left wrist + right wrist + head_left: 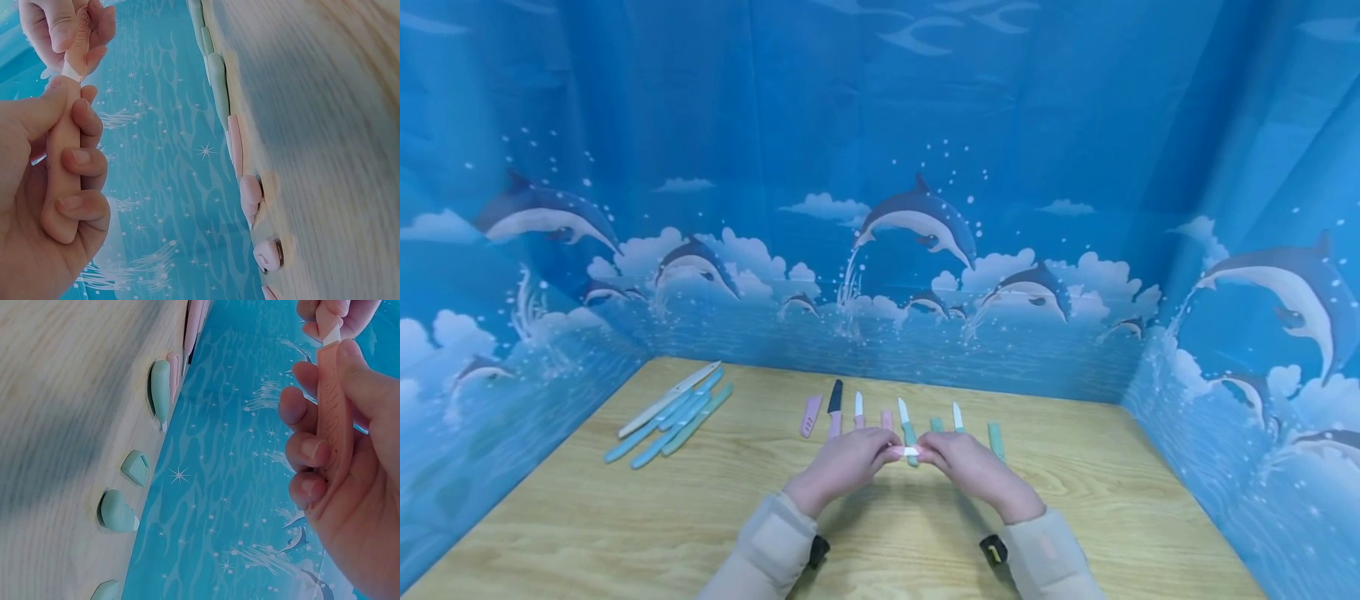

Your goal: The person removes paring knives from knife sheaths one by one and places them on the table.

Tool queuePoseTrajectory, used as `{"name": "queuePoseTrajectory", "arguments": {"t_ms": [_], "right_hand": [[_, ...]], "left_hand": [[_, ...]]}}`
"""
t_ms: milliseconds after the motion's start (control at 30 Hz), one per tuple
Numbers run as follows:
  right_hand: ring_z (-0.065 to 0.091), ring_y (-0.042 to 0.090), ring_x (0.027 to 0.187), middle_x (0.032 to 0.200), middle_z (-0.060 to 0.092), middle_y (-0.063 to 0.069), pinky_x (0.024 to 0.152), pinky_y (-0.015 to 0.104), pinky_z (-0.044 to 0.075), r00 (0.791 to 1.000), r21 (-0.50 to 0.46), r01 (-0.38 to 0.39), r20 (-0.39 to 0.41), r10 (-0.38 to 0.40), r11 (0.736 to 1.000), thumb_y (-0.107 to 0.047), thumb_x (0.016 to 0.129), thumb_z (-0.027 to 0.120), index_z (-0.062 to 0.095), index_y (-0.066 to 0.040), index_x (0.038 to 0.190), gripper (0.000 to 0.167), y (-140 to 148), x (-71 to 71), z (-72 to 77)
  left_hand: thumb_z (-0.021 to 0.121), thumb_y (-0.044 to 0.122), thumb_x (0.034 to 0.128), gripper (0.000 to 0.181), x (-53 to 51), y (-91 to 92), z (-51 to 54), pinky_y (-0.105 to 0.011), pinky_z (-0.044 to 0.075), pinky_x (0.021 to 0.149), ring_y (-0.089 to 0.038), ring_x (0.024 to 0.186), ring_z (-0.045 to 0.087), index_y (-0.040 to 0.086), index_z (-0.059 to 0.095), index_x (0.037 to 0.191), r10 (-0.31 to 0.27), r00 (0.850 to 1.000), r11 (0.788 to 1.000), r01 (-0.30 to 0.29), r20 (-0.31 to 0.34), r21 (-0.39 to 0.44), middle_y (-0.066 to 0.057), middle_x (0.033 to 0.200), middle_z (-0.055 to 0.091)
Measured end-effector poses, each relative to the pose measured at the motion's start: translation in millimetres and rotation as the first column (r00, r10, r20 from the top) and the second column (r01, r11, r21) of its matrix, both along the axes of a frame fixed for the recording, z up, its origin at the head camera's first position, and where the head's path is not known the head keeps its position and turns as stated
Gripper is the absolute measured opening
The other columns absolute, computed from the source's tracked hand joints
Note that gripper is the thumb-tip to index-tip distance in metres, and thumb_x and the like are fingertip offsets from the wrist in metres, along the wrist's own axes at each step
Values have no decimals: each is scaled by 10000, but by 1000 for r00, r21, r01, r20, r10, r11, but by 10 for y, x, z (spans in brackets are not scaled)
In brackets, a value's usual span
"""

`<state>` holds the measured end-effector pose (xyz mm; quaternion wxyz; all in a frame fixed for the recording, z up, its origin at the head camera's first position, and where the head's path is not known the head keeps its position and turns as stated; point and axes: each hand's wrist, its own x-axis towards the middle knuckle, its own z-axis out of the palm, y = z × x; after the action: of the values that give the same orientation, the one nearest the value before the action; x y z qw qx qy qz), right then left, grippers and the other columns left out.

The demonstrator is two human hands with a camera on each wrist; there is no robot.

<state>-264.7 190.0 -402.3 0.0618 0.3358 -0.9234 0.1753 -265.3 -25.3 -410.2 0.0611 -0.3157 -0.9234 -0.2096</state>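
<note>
My left hand (846, 465) grips the smooth pink handle (62, 144) of a small knife, its fingers curled around it. The right hand (981, 475) holds a pink sheath (332, 406) with raised markings, in line with the knife. Between the hands a short stretch of white blade (911, 451) shows; the rest of it is hidden. Both hands are raised above the table, in front of a row of knives. Just beyond them lie a green knife (905, 415), a pink sheath (887, 418) and a pink knife with a white blade (859, 407).
Further left in the row are a black-bladed pink knife (835, 402) and a pink sheath (810, 416). To the right lie a green sheath (936, 424), another green knife (957, 415) and a green sheath (996, 440). Several long blue, green and white items (681, 410) are piled at the table's left.
</note>
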Motion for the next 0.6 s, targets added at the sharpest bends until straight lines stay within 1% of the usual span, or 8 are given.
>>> {"name": "queuePoseTrajectory", "arguments": {"t_ms": [267, 467, 600], "right_hand": [[645, 126, 848, 935, 694, -24, 747, 293, 544, 1000, -7, -1, 5, 1, 1000, -253, 997, 519, 664, -123, 1038, 199, 6, -2, 7], [632, 100, 814, 918, 689, -32, 719, 276, 537, 1000, -9, -2, 20, 2, 1000, -235, 997, 521, 665, -124, 1035, 186, 12, -1, 14], [623, 82, 805, 912, 687, -46, 715, 268, 535, 1000, -11, 0, 24, 0, 1000, -249, 998, 518, 666, -134, 1036, 191, 20, 3, 9]], "left_hand": [[504, 356, 993, 273, 2, -2, -1, -289, 542, 830, -101, 942, 660, 159, 656, 1106, 0, 1000, 1000, 0, -5, 1, 40, 1045, 702], [509, 360, 990, 273, 4, -9, 0, -270, 541, 810, -83, 913, 657, 162, 658, 1102, -1, 1000, 1000, 1, -5, 2, 48, 1030, 703], [513, 351, 990, 266, -6, -15, -8, -263, 540, 803, -80, 903, 657, 159, 660, 1100, -9, 1000, 1000, 9, -16, 3, 49, 1019, 703]]}}
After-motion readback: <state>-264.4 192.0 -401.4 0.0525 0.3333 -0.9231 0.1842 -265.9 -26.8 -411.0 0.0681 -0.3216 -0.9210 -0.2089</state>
